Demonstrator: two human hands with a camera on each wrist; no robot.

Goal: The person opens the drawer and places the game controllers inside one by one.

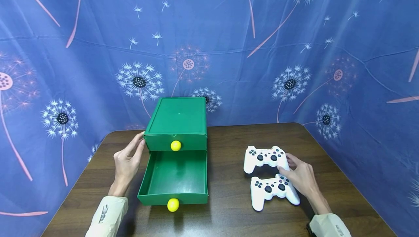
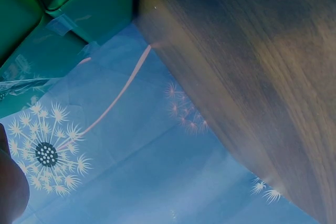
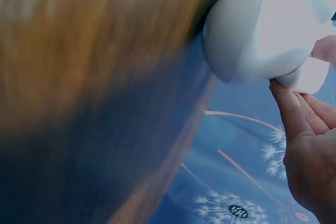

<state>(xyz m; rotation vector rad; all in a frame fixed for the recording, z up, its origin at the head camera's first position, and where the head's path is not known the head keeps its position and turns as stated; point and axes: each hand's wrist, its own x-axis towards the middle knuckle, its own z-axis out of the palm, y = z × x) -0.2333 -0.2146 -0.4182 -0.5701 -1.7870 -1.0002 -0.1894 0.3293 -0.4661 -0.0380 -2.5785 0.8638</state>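
In the head view, two glossy white plastic game controllers with dark thumbsticks lie toward 4 to 5 o'clock above a brown wood-grain table (image 1: 227, 178): the far controller (image 1: 266, 157) and, just nearer the person, the near controller (image 1: 274, 189). Toward 8 o'clock stands a boxy green two-drawer unit (image 1: 178, 115); its upper drawer (image 1: 193, 142) is closed, while its lower drawer (image 1: 178, 171) is pulled out, green floor showing. Each drawer bears a round yellow knob (image 1: 175, 145).

The right hand (image 1: 302, 177), at 4 o'clock, pinches the far controller's right grip between thumb and fingers. The left hand (image 1: 127, 160), at 8 o'clock, has fairly straight fingers and thumb touching the unit's left front edge.

The left wrist view shows the unit's green side at 10 o'clock, with clear tape (image 2: 62, 24) across it; a blurred part of the hand enters at 8 o'clock.

In the right wrist view, a smooth white rounded grip (image 3: 262, 32) fills 2 o'clock, and the hand at 4 o'clock reaches upward, fingertips against white plastic behind it.
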